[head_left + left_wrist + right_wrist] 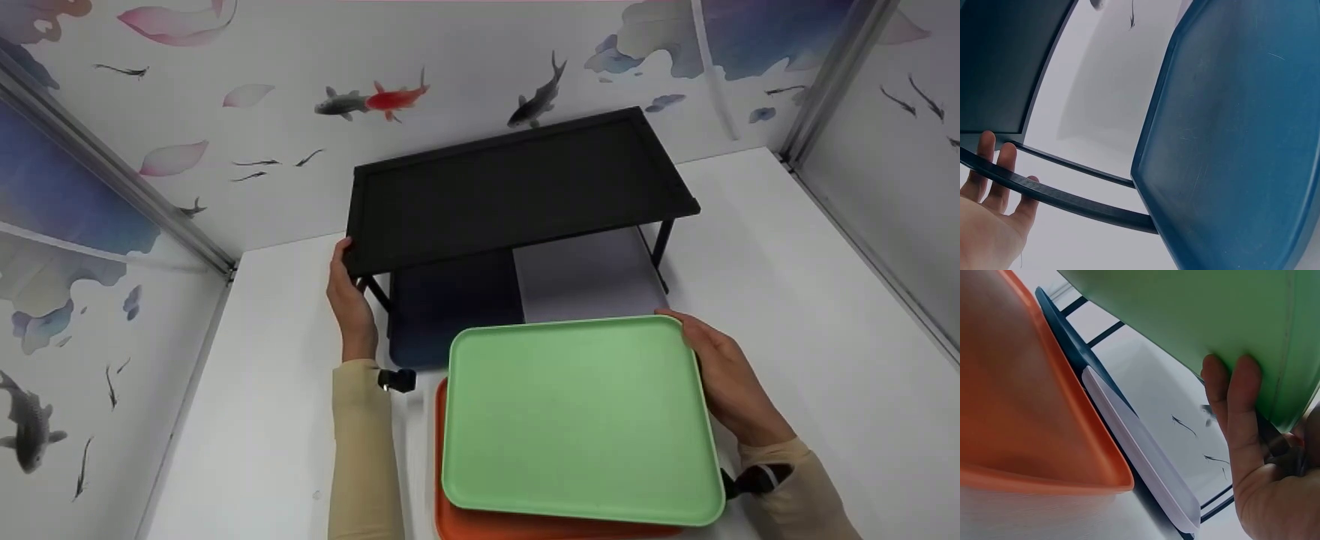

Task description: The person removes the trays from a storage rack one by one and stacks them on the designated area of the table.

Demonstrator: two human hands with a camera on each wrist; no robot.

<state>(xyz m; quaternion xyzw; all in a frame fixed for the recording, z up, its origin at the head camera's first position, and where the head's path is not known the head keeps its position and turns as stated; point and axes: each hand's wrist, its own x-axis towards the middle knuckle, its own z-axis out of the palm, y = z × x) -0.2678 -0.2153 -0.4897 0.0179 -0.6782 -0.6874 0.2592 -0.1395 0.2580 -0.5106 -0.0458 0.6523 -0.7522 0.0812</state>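
Observation:
A black two-tier rack [517, 191] stands near the back wall. My left hand [351, 307] grips the left edge of its top; in the left wrist view its fingers [1002, 163] reach behind the dark leg bar to the top's underside. Under the top sit a dark blue tray [457, 307] and a pale lilac tray [592, 274], side by side. My right hand [731, 375] holds a green tray [581, 420] by its right edge, fingers on the underside in the right wrist view. The green tray is raised over an orange tray [472, 521], covering most of it.
The white table [255, 420] is bounded by printed panels [450, 45] at the back and both sides. Metal corner posts [832, 82] stand at the back corners. The rack's right leg [661, 244] meets the tabletop beside the lilac tray.

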